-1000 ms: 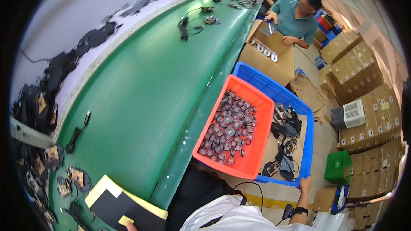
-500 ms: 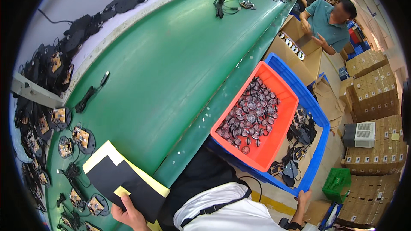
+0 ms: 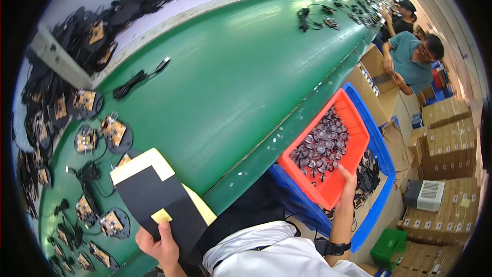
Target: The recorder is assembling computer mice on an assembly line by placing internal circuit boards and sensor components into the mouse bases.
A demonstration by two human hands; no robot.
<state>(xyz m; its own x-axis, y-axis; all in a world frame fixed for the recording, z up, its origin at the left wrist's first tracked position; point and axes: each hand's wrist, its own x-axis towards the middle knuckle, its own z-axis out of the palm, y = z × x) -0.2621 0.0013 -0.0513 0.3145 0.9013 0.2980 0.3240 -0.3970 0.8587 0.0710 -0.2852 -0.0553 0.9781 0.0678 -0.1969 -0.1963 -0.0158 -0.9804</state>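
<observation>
Sheet (image 3: 148, 182) in left fingers (image 3: 145, 241), thumb (image 3: 165, 231) atop

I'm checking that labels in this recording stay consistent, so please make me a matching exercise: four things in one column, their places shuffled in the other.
Things
1. Black-and-yellow sheet
2. Small round wheel-like pieces
3. Bundled black cable with a metal plug
4. Green basket

Places
A. Beside the stacked cartons, at the lower right
B. Lying on the green work surface
C. Gripped by the left hand
D. Heaped inside the red bin

Right pairs: 1-C, 2-D, 3-B, 4-A
</observation>
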